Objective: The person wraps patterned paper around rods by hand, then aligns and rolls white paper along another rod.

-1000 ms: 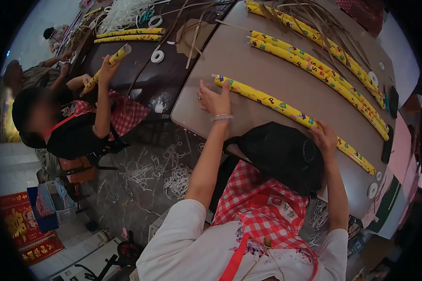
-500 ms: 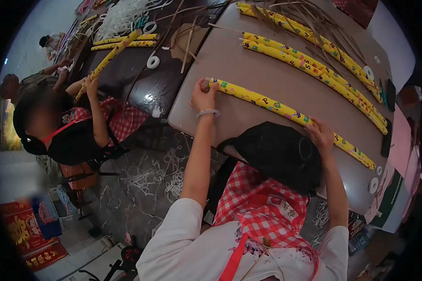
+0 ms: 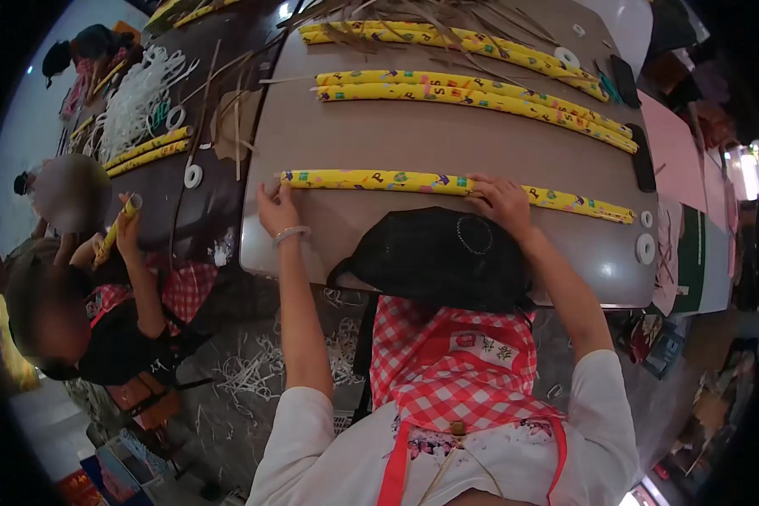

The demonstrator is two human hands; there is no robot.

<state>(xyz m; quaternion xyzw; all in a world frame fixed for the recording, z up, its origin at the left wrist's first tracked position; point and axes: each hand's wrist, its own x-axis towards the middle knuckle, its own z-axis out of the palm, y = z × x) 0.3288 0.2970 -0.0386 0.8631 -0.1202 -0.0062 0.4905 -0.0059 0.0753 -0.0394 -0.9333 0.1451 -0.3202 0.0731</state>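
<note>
A long yellow tube with a colourful letter-and-picture pattern (image 3: 379, 180) lies crosswise on the brown tabletop before me. My left hand (image 3: 277, 207) has its fingers closed at the tube's left end. Farther right, my right hand (image 3: 502, 201) lies over the tube with its fingers bent across it, hiding that stretch. Just below, at the table's near edge, is a black cloth item (image 3: 438, 257) that looks like a cap. Behind the tube lie a pair of similar yellow tubes (image 3: 472, 97) and another group of yellow tubes (image 3: 464, 44).
Brown strips (image 3: 447, 17) lie across the far tubes. White tape rolls (image 3: 645, 249) and a black phone-like object (image 3: 639, 158) sit along the right edge. At left, a co-worker's hand (image 3: 128, 232) holds a yellow tube beside a heap of white strips (image 3: 148, 105).
My view has turned, so the tube now appears nearly level. Both hands are still at it; my right hand is nearer its middle. The co-worker's tube has come down.
</note>
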